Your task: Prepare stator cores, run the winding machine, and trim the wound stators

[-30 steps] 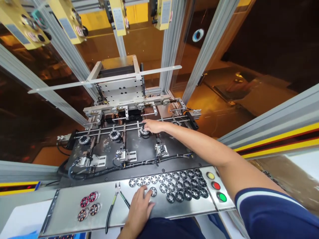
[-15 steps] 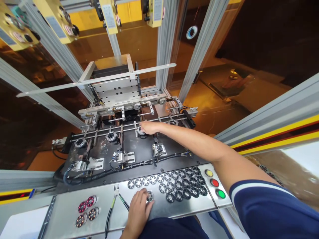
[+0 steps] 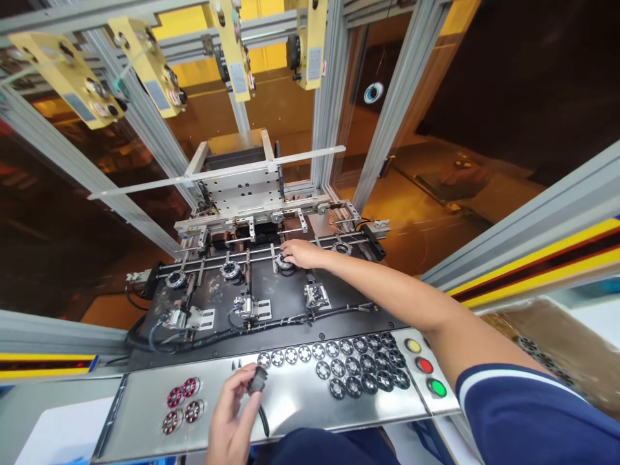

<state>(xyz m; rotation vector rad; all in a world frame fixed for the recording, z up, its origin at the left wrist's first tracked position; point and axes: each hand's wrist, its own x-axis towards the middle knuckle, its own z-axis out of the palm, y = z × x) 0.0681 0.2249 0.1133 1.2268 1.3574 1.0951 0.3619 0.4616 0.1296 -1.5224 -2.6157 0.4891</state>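
My left hand (image 3: pixel 234 413) pinches a black stator core (image 3: pixel 258 381) between thumb and fingers, raised and tilted above the steel ledge (image 3: pixel 295 413). Beneath that hand lie cutting pliers, mostly covered, with a dark handle (image 3: pixel 264 421) showing. At the third round holder (image 3: pixel 285 266) from the left, my right hand (image 3: pixel 303 254) reaches down with its fingers closed over the top. Those fingertips hide whatever they grip there. Several more stator cores (image 3: pixel 338 368) stand in rows on the ledge. Four-spot positions hold copper-wound and red-wound stators (image 3: pixel 192 411) at the left.
Other round holders (image 3: pixel 231 271) sit along the machine bed, with metal clamps (image 3: pixel 317 296) and cables in front. A long pale bar (image 3: pixel 217 173) crosses above. Yellow, red and green buttons (image 3: pixel 438 387) are at the ledge's right end. Yellow tensioner units (image 3: pixel 237 64) hang overhead.
My left hand has lifted a stator core off the ledge and moved left with it, over the pliers. My right hand remains at the third holder. The camera view has shifted.
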